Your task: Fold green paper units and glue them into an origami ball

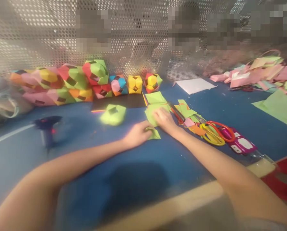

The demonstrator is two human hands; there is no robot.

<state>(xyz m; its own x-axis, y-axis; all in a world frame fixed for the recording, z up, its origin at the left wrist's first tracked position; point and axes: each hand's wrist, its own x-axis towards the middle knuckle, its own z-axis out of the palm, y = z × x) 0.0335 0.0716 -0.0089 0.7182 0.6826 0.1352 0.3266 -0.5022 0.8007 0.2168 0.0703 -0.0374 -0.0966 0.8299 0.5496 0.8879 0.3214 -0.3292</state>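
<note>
My left hand (pixel 139 134) is closed on a small folded piece of green paper (pixel 155 134), low over the blue table. Just beyond it, my right hand (pixel 163 118) rests with curled fingers at several sheets of green paper (pixel 156 98); its fingertips are blurred, so what they grip, if anything, does not show. To the left of both hands sits a partly built green paper shape (pixel 113 115) with an opening at its top. Right of my right hand lie green and orange paper scraps (pixel 187 112) and a dark-bladed cutter (pixel 178 114).
Folded paper balls (pixel 95 75) line the back by a perforated metal screen (pixel 133 29). At left stands a glue gun (pixel 48 128). Scissors with yellow and red handles (pixel 215 133) and a purple packet (pixel 243 141) lie right. Pink paper (pixel 261 73) is heaped far right.
</note>
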